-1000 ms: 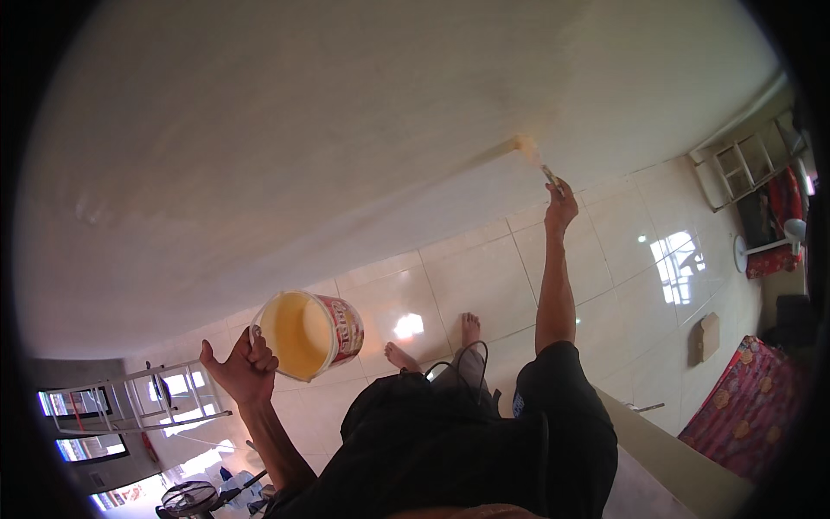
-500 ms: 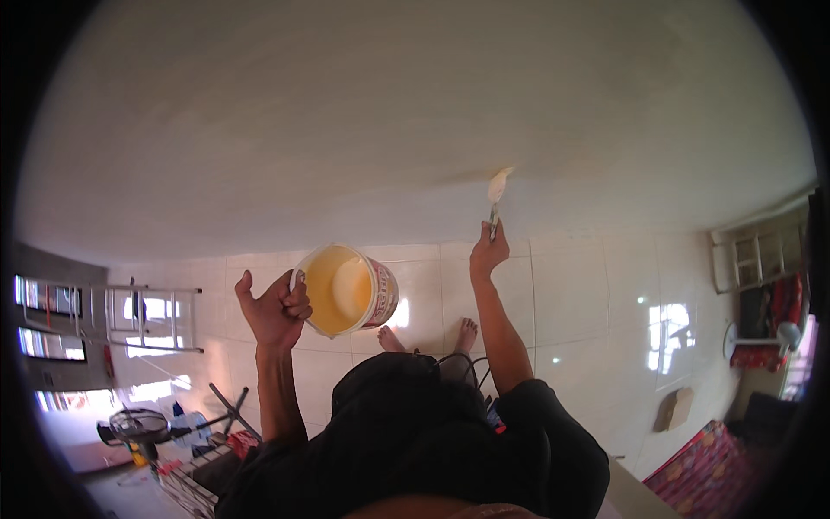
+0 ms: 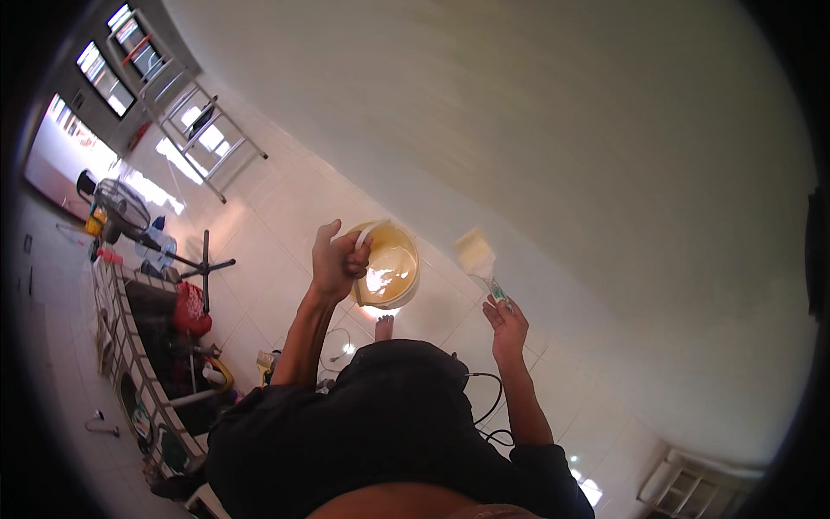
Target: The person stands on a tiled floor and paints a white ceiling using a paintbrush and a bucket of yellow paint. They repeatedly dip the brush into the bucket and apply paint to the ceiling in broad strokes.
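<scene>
My left hand is closed round the white handle of a paint bucket, its thumb sticking up. Pale yellow paint lies inside the bucket and reflects bright light. In my right hand is a paintbrush, pinched by its handle between thumb and fingers. Cream paint coats the wide bristles, which point up and slightly left, to the right of the bucket. Beyond the brush rises a pale wall; whether the bristles touch it I cannot tell.
A metal ladder stands at the far left. Nearer on the left are a standing fan, a red bag and a tiled counter. A cable hangs by my right side. Another ladder-like frame shows at lower right.
My body and view have turned left, so the wall now runs diagonally. The brush has left the wall spot higher up and come down nearer the bucket, which stays in my left hand.
</scene>
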`<state>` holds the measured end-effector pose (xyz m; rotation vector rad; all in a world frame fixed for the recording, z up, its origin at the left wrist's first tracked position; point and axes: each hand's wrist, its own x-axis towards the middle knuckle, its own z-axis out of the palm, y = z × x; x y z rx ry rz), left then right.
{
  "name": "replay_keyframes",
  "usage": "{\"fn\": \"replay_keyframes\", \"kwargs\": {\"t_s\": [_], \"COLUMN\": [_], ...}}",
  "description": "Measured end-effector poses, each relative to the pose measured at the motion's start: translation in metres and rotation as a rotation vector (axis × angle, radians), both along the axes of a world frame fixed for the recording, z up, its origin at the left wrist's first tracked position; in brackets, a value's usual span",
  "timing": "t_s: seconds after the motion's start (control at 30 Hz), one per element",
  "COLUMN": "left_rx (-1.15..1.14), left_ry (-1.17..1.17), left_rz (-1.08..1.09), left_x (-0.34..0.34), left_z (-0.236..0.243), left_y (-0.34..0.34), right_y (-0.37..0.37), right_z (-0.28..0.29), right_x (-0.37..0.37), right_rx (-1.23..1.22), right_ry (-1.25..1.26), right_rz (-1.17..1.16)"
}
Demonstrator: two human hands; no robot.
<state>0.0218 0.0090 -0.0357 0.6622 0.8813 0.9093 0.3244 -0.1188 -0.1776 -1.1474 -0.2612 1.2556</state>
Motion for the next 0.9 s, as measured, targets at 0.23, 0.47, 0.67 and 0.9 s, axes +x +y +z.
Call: {"fn": "replay_keyframes", "kwargs": {"t_s": [0.23, 0.47, 0.67, 0.9], "left_rx": [0.026, 0.030, 0.015, 0.055], "left_ry": [-0.050, -0.104, -0.150, -0.058], "left_rz": [0.281, 0.401, 0.446, 0.492], "left_x": [-0.079, -0.150, -0.215, -0.286], "left_z": [-0.007, -0.031, -0.052, -0.048], "left_y": [-0.013, -0.027, -0.022, 0.017], "right_y": [0.052, 0.108, 0.168, 0.259], "right_z": [0.004, -0.019, -0.034, -0.020], "right_x": [-0.030, -0.077, -0.143, -0.238], "right_rx": [-0.006, -0.099, -0.112, 0.013], "right_ry": [0.172, 0.158, 0.218, 0.300], "right_rz": [0.476, 0.810, 0.855, 0.903]}}
